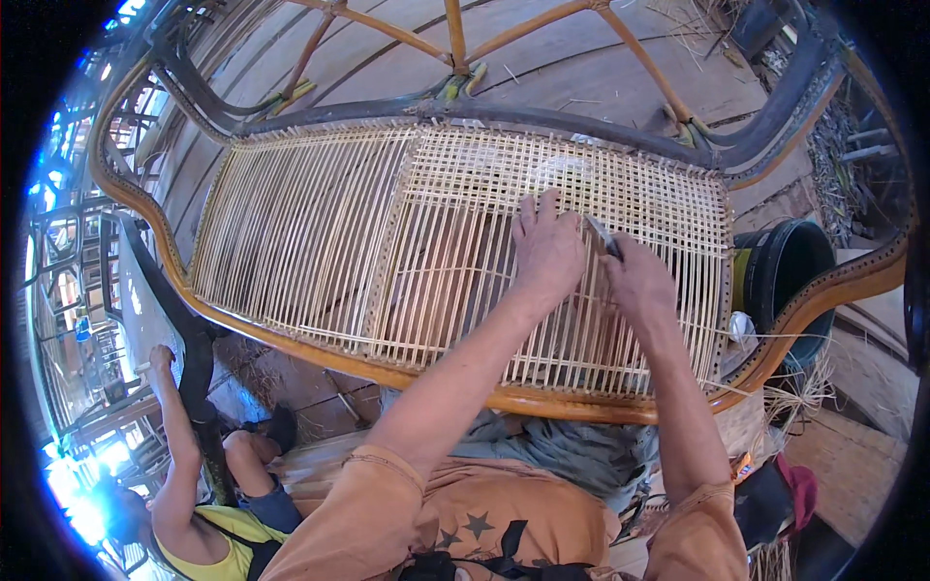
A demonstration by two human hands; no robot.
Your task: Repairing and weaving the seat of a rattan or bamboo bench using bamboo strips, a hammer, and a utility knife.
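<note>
Nearest the camera is the person's orange star-printed shirt (455, 523), with both bare forearms rising from it toward a long cane bench seat (320, 232). The left hand (545, 250) lies palm down on the woven cane panel right of centre, fingers held close together and extended flat toward the far side, pressing the strands. Just right of it, almost touching, the right hand (635, 279) is closed around a small metal tool (603, 235) whose tip points to the far left at the weave. The bench's curved wooden frame (291, 341) runs along the near edge. A black bucket (787, 271) stands at the right, beyond the bench end. At the near left, another person in a yellow top (221, 544) sits on the floor, one hand gripping a dark frame (199, 358).
</note>
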